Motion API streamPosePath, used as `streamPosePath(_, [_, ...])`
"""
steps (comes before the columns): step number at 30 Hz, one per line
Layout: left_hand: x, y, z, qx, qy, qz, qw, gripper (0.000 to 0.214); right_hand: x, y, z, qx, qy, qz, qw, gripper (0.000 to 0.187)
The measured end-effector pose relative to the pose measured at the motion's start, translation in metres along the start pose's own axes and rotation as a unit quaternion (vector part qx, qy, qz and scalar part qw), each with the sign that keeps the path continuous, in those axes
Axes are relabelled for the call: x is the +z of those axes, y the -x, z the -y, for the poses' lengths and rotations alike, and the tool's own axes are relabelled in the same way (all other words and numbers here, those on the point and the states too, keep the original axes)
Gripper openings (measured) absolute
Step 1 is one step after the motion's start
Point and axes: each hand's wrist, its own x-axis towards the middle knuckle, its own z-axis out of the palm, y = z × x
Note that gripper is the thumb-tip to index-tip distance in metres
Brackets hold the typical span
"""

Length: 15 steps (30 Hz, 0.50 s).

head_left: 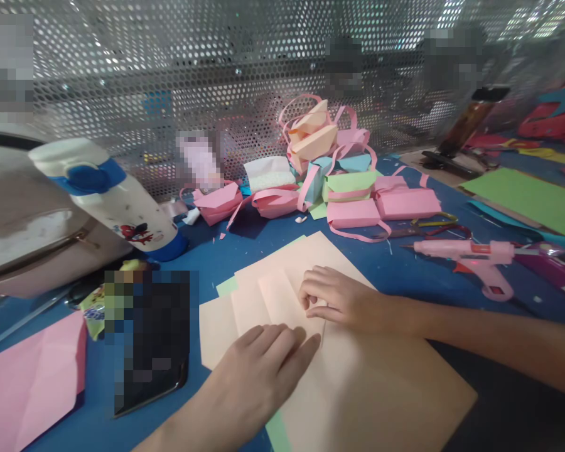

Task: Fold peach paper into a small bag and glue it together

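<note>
A folded sheet of peach paper [277, 295] lies on a stack of larger peach sheets [381, 389], with green paper [226, 286] showing at the edges underneath. My left hand [258, 376] bends over the near end of the folded sheet, thumb along its right edge and fingertips pressed to it. On the right side of the same fold, my right hand [334, 298] has its fingers curled and the thumb pinched against the paper edge. The fingertips of both hands are partly hidden.
Small paper bags [353, 213] in pink, green and peach are piled at the back. A pink glue gun [475, 251] and scissors [437, 227] lie right. Left are a bottle [122, 207], a phone [157, 345] and pink paper [37, 383]. A perforated metal panel [245, 37] stands behind.
</note>
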Motion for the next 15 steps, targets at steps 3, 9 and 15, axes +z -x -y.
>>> streamPosePath(3, [0.0004, -0.0001, -0.0006, 0.001, -0.001, -0.026, 1.000, 0.045, -0.0005, -0.0006, 0.0007, 0.003, -0.001, -0.001, 1.000, 0.013])
streamPosePath(9, [-0.0003, -0.0018, -0.0006, -0.001, 0.011, -0.045, 0.999, 0.041, -0.0011, -0.0002, 0.0014, 0.010, 0.004, 0.004, 1.000, 0.011])
streamPosePath(15, [-0.0055, -0.0006, -0.0007, 0.009, 0.002, -0.020, 1.000, 0.041, -0.0022, -0.0016, 0.0017, -0.011, 0.005, -0.019, 1.000, 0.012])
